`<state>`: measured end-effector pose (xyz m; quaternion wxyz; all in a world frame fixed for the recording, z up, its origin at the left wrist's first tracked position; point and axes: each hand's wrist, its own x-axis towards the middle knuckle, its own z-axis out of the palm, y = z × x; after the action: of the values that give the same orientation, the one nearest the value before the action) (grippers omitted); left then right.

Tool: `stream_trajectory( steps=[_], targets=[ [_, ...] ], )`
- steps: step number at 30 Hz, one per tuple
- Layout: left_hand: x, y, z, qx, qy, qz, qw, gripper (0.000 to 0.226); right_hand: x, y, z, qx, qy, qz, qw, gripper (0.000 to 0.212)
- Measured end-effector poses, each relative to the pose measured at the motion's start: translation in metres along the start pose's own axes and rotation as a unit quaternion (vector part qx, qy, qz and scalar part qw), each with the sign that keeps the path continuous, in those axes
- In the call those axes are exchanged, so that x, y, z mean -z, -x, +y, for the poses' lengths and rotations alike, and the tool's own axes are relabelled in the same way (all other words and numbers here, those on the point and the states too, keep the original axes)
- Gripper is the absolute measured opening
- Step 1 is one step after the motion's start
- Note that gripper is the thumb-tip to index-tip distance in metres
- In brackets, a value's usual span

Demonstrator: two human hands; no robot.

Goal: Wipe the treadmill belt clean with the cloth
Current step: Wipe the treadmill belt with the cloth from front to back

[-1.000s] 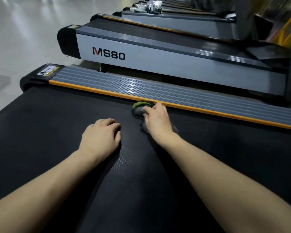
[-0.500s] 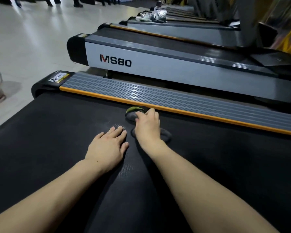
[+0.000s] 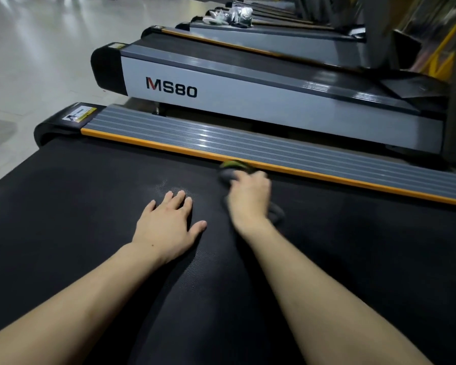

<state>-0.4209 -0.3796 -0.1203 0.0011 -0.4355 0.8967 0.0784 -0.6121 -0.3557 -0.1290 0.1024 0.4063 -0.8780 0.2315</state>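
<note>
A wide black treadmill belt (image 3: 90,233) fills the lower view. My left hand (image 3: 169,222) lies flat on it, fingers straight and spread a little. My right hand (image 3: 249,196) presses a grey cloth (image 3: 275,213) with a green part (image 3: 233,164) onto the belt, close to the orange strip at the belt's far edge. The right hand is blurred and covers most of the cloth, so I cannot see how its fingers lie. A faint pale smudge (image 3: 161,187) shows on the belt just beyond my left fingertips.
The grey ribbed side rail (image 3: 248,146) with its orange edge (image 3: 169,147) borders the belt. Beyond it stands a second treadmill marked MS80 (image 3: 171,86), with more behind. Shiny floor (image 3: 37,61) lies to the left.
My left hand has opened from curled to flat on the belt. My right hand slid the cloth left along the orange edge, then back to the right.
</note>
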Motion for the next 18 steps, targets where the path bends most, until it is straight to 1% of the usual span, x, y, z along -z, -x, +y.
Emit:
stream_trajectory(
  steps=[1,2,3,4,5,6,9,11,13,14,15,16,18],
  targets=[
    [0.0,0.001,-0.001,-0.002,0.001,0.0,1.0,0.076,-0.006,0.007,-0.018,0.056,-0.015,-0.029,0.998,0.021],
    [0.0,0.002,-0.003,-0.004,0.004,-0.001,1.0,0.076,-0.006,0.007,-0.022,0.105,-0.032,-0.054,0.993,0.021],
    [0.001,0.002,-0.004,-0.006,0.008,-0.003,1.0,0.076,0.0,0.002,-0.012,0.138,-0.046,-0.071,0.987,0.023],
    [0.002,0.003,-0.005,-0.006,0.013,-0.006,1.0,0.075,0.009,-0.004,0.008,0.153,-0.052,-0.07,0.984,0.024],
    [0.003,0.003,-0.006,-0.006,0.017,-0.01,1.0,0.076,0.017,-0.01,0.037,0.145,-0.043,-0.054,0.987,0.026],
    [0.005,0.003,-0.007,-0.007,0.019,-0.014,1.0,0.076,0.025,-0.017,0.07,0.115,-0.024,-0.031,0.993,0.026],
    [0.004,0.002,-0.006,-0.008,0.016,-0.015,1.0,0.076,0.057,-0.019,0.16,-0.028,0.02,0.022,0.999,0.028],
    [0.002,0.001,-0.004,-0.006,0.013,-0.013,1.0,0.075,0.068,-0.012,0.174,-0.105,0.032,0.047,0.993,0.028],
    [0.0,0.002,-0.002,-0.001,0.011,-0.009,1.0,0.075,0.06,-0.008,0.148,-0.19,0.031,0.067,0.979,0.026],
    [-0.001,0.002,-0.001,0.001,0.01,-0.009,1.0,0.075,0.052,-0.005,0.122,-0.213,0.02,0.071,0.974,0.025],
    [-0.001,0.002,0.0,0.001,0.009,-0.009,1.0,0.074,0.04,-0.002,0.092,-0.198,0.005,0.068,0.978,0.023],
    [-0.001,0.002,0.0,0.0,0.01,-0.012,1.0,0.074,0.028,0.003,0.058,-0.153,-0.011,0.051,0.987,0.022],
    [0.002,0.001,-0.002,-0.007,0.017,-0.022,1.0,0.073,0.007,0.021,-0.004,-0.033,-0.036,0.0,0.999,0.021]
  ],
)
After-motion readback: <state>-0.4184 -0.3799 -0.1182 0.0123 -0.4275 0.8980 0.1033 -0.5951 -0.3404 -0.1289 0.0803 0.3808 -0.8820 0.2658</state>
